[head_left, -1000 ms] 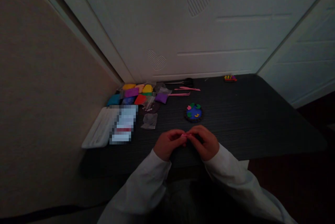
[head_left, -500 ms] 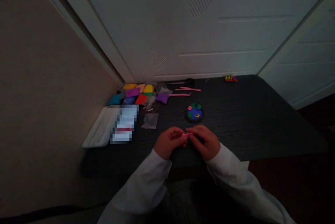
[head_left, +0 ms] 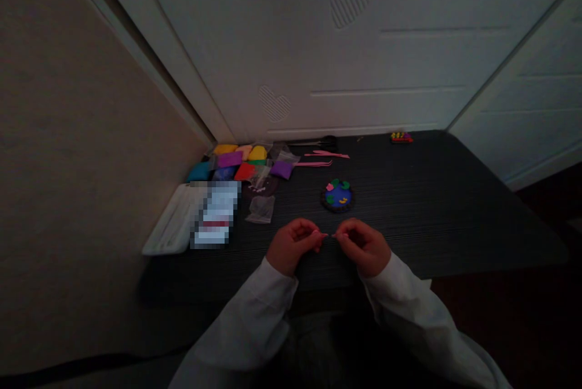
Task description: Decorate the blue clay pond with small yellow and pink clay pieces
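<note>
Pinched in my left hand [head_left: 293,245] is a bit of pink clay [head_left: 323,236], its drawn-out tip pointing right. Across a narrow gap, my right hand [head_left: 365,246] is closed in a pinch on a smaller bit of pink clay [head_left: 335,236]. Both hands hover over the front part of the dark table. Just beyond them lies a round clay pond [head_left: 339,196] with a dark rim, a blue middle, green leaf shapes, a pink flower and small yellow pieces.
Colourful clay packets [head_left: 230,160] are heaped at the back left of the table [head_left: 436,207]. Nearby lie pink tools [head_left: 313,164], black scissors [head_left: 328,142], an empty clear bag [head_left: 261,209] and a white tray [head_left: 168,225]. A small colourful piece [head_left: 401,137] sits at the back right.
My right hand has moved a little to the right, away from my left. The pink clay between them has come apart, with a bit in each hand.
</note>
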{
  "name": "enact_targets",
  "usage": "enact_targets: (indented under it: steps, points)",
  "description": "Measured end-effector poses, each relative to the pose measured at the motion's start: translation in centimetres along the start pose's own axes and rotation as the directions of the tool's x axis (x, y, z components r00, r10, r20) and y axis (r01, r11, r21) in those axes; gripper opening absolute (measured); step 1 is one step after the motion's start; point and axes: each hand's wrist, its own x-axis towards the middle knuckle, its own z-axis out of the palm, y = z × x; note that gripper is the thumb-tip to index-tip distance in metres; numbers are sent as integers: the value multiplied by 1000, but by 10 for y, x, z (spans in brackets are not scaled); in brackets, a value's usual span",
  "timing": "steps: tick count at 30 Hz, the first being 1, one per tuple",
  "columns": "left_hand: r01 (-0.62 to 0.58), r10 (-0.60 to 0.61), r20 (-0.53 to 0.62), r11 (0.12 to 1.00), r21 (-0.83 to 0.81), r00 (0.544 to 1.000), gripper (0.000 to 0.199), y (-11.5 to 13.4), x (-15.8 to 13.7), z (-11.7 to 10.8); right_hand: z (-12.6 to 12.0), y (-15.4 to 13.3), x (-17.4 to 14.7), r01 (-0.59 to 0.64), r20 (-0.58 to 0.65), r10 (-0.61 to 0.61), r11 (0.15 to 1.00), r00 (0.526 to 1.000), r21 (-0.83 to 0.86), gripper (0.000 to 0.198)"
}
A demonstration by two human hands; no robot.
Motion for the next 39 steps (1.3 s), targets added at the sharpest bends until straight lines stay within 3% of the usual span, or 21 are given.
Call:
enact_targets:
  steps: [3,5,7,12,16,21,25,27,32,36,39]
  points:
    - [-14,10,-74,999,-48,997,17,0,2,-1,-2,4,-1,-35,-99,48,990,994,134,9]
    - [-11,5,-87,997,-72,996,18,0,2,-1,0,6,-1,-54,-102,73,982,992,180,16]
    - [-3,-4,-83,997,-83,997,19,0,1,0,2,7,-1,-85,-51,97,976,994,201,22]
    - [2,-10,-87,996,-92,996,19,1,0,1,3,7,2,-61,59,57,996,997,66,19]
    - [-4,-5,-91,995,-96,996,19,0,1,0,3,8,0,-71,83,59,986,995,150,22]
    - [2,-13,-95,994,-108,995,19,2,1,2,11,5,-3,-215,53,210,914,976,344,23]
    - [3,-14,-99,994,-108,995,19,3,0,2,11,0,-5,-289,22,300,896,954,336,20]
    - [5,-16,-102,994,-106,995,19,3,0,2,9,-1,-4,-276,1,288,917,958,289,18]
    - [5,-16,-108,995,-99,994,19,3,0,2,5,2,-4,-97,-88,114,980,990,175,25]
    - [0,-10,-112,996,-93,994,19,2,0,2,7,4,-4,-162,-28,176,948,984,275,20]
    - [-3,-7,-108,995,-95,994,19,2,0,2,8,5,-4,-142,14,143,960,990,243,25]
